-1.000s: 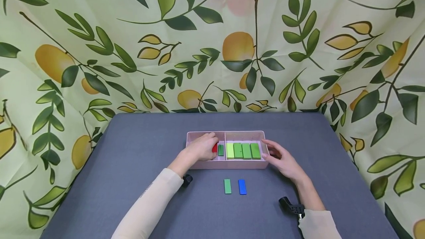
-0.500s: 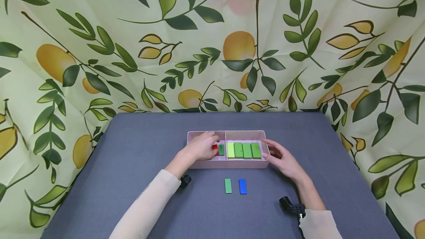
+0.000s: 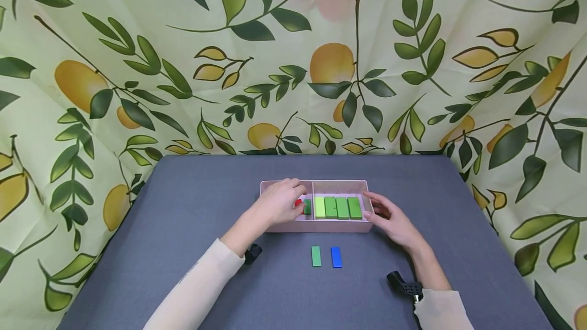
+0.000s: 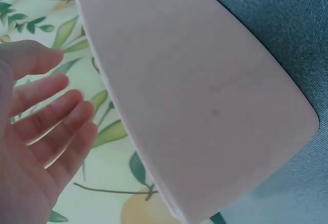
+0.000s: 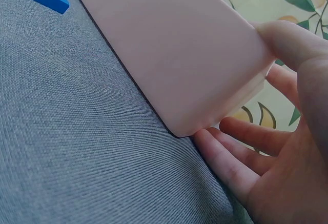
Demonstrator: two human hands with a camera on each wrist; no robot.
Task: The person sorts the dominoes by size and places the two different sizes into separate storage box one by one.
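Note:
A pink two-compartment box (image 3: 316, 226) stands on the table. Over its left compartment is my left hand (image 3: 281, 202), its fingers relaxed and holding nothing in the left wrist view. Just beneath its fingertips lie a red block (image 3: 298, 202) and a dark green block (image 3: 307, 207), the red one partly hidden by the hand. My right hand (image 3: 395, 222) grips the box's right end; the right wrist view shows the thumb at the rim and the fingers against the end wall (image 5: 225, 108). A row of several light green blocks (image 3: 330, 208) fills part of the right compartment.
In front of the box, a green block (image 3: 316, 256) and a blue block (image 3: 337, 257) lie side by side on the grey tabletop (image 3: 293, 289). A leaf-and-fruit patterned cloth (image 3: 284, 95) hangs behind the table. Black wrist cameras (image 3: 403, 285) sit by both sleeves.
My left hand has let go of the red block beside the dark green one, and its fingers have lifted slightly. My right hand stays on the box's end.

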